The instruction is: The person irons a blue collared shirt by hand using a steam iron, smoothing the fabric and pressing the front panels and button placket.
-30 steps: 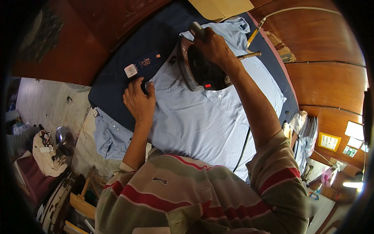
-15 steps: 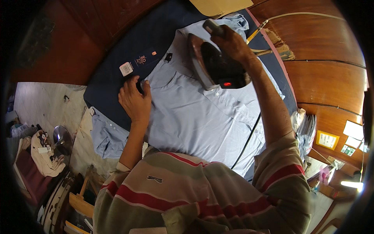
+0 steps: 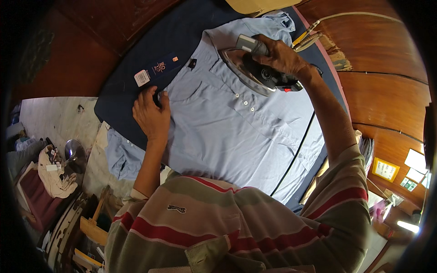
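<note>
A light blue shirt [image 3: 207, 136] is spread across the dark blue padded table, creased in its lower part. My right hand [image 3: 284, 57] grips the handle of an electric iron [image 3: 261, 75], which is over the shirt's far right part, beside the placket with white buttons [image 3: 246, 103]. Whether its whole soleplate touches the cloth I cannot tell. My left hand [image 3: 152, 113] is open at the shirt's left edge, its thumb by the cloth and its fingers on the table. A dark blue swing tag [image 3: 166, 64] and a white label [image 3: 142, 78] lie beyond those fingers.
The iron's black cord [image 3: 296, 157] crosses the shirt on the right. A blue sleeve [image 3: 123, 154] hangs at the table's left edge. Yellowish board [image 3: 259, 5] lies at the far end. Wood panelling [image 3: 387, 95] rises on the right, with a pale hose [image 3: 355, 15] along it.
The iron has moved right with my right hand and turned, uncovering more buttons on the placket. My left hand stays at the shirt's left edge. The whole view has shifted slightly.
</note>
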The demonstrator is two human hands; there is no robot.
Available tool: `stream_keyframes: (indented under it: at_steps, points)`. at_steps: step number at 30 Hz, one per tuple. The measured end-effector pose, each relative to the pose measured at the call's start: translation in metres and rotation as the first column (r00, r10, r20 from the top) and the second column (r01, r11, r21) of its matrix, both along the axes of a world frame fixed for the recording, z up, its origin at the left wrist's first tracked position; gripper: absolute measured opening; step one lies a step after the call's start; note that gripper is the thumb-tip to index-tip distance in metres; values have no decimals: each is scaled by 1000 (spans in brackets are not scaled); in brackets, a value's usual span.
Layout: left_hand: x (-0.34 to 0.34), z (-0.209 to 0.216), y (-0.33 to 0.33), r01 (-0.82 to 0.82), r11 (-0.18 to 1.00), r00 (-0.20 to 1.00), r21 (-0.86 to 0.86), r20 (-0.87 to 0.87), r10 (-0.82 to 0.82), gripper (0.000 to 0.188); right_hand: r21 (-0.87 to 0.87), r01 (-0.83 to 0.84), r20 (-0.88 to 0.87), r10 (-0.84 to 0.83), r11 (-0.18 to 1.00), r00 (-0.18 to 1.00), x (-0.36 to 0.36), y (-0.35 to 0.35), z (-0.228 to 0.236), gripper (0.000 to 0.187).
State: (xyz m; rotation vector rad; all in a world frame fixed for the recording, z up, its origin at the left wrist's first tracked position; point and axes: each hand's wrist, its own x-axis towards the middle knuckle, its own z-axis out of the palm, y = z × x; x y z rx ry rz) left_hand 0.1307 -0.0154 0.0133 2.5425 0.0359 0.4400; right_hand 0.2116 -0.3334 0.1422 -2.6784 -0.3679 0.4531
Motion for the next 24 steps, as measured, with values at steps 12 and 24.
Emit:
stream_keyframes:
  at_steps: [12,24]
  points:
    - [2,-1,-1,-7,1000,1000,22,-11,7,26,-9,54,47,-53,999,997,-15,-10,0,45]
    - [1,1,-3,-14,1000,1000,-9,11,14,24,8,-42,60,42,999,997,24,5,-5,43]
